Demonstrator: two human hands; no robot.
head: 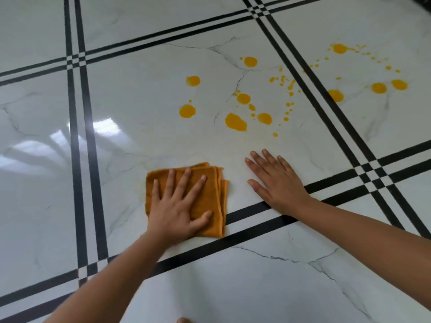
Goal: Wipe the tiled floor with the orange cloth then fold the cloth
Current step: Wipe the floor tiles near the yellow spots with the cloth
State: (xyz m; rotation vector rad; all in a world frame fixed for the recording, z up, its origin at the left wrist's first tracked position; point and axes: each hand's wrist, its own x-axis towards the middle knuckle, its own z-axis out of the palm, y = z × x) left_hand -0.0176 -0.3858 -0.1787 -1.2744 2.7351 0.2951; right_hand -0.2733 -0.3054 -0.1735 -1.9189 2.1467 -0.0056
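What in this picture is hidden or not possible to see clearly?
Head view:
- Floor under the cloth: covered by the cloth and the left hand.
- Floor under the right hand: covered by its palm.
- Dark object, top right corner: cut off by the edge.
- Small rounded thing, bottom edge: cut off.
- Smallest yellow drops, far right: too small to count.
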